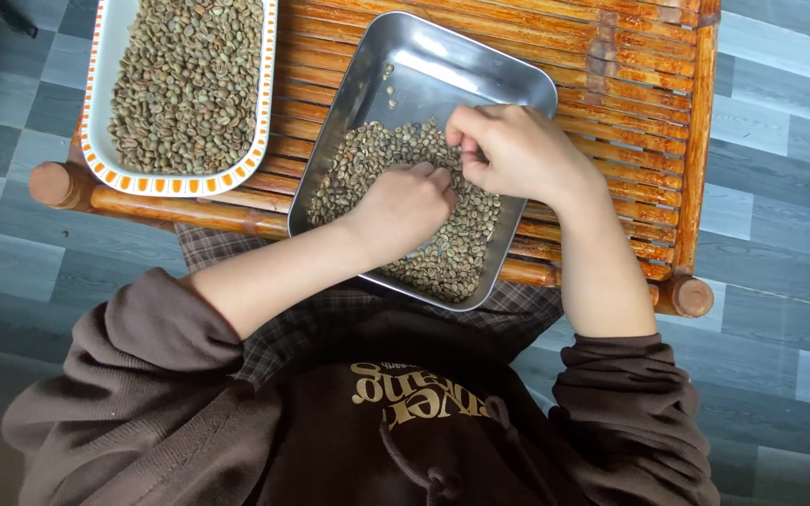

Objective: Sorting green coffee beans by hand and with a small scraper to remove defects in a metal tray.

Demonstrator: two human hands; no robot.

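Observation:
A metal tray sits on a low bamboo table, its near half covered with pale green coffee beans. My left hand rests knuckles-up on the beans in the middle of the tray, fingers curled down into them. My right hand hovers just above the beans beside the left hand, fingertips pinched together; whether a bean is between them is hidden. A few loose beans lie apart in the tray's far bare half.
A white dish with an orange patterned rim holds a heap of the same beans at the table's left. The table's round post ends stick out at the near corners. Grey tiled floor surrounds the table.

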